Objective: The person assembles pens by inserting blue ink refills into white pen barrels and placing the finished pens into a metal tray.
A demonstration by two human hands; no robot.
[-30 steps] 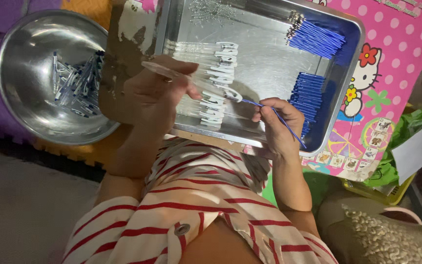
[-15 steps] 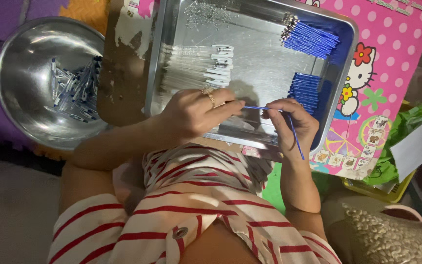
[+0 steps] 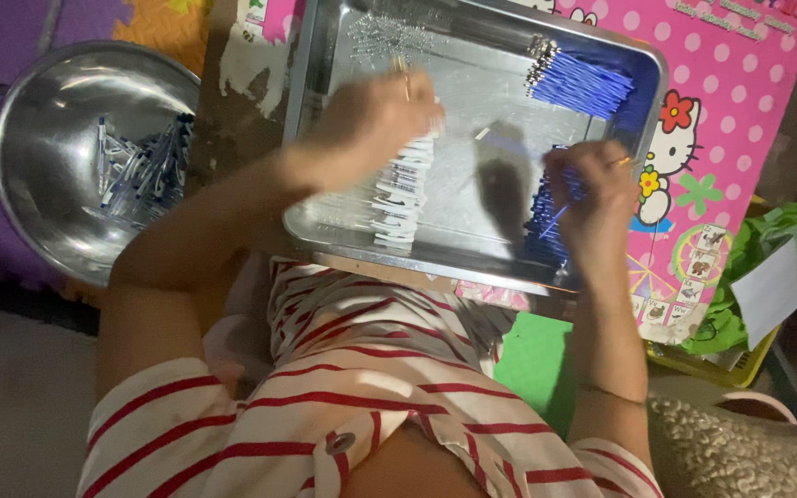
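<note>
A round steel bowl (image 3: 57, 138) is sitting at the left, holding a heap of pens (image 3: 140, 166). At the right, a pink dotted board (image 3: 740, 101) is lying under the tray, and green wrapping (image 3: 767, 249) is showing beside a white paper slip (image 3: 767, 290).

Blue thin rods (image 3: 546, 214): bundle lying flat at right edge of steel tray (image 3: 472, 244), under right hand. Clear barrels with white ends (image 3: 400, 189): stacked row at tray centre, below left hand.
</note>
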